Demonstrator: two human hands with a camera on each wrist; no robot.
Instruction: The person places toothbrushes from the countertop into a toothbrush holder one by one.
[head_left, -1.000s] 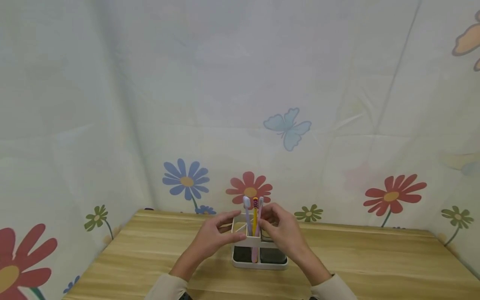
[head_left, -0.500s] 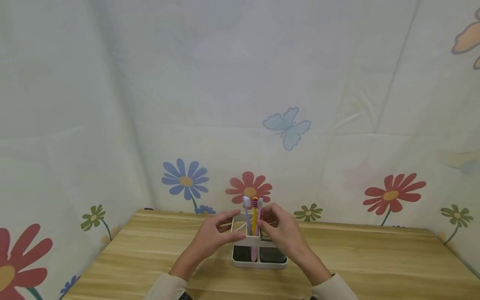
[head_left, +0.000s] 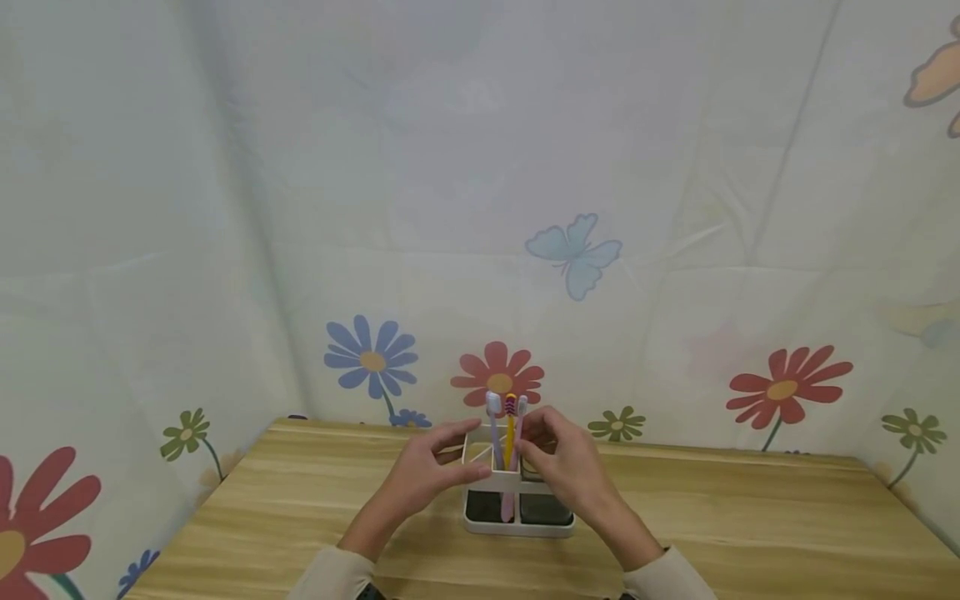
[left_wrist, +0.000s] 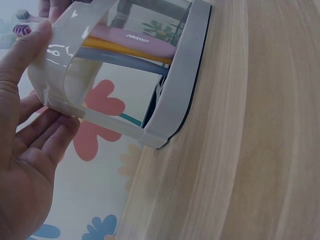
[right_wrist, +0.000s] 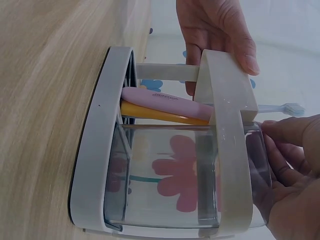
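Note:
A white toothbrush holder (head_left: 510,529) with a dark base stands on the wooden table. My left hand (head_left: 431,471) grips its upper left corner, thumb on the front of the top frame (left_wrist: 55,60) and fingers round the side. In the middle slot stand a lavender toothbrush (head_left: 495,429), a yellow toothbrush (head_left: 510,429) and a pink toothbrush (head_left: 507,506). My right hand (head_left: 566,462) pinches the pink one near its neck, with the fingertips partly hidden in the right wrist view. Just below those fingers, a clear cup (right_wrist: 165,220) sits in the right compartment.
The wooden table (head_left: 750,517) extends to both sides of the holder. Behind it hangs a pale curtain (head_left: 420,167) printed with flowers and butterflies, close to the table's back edge.
The lower end of the pink toothbrush has shifted very slightly left. Both hands and the holder stay in nearly the same place.

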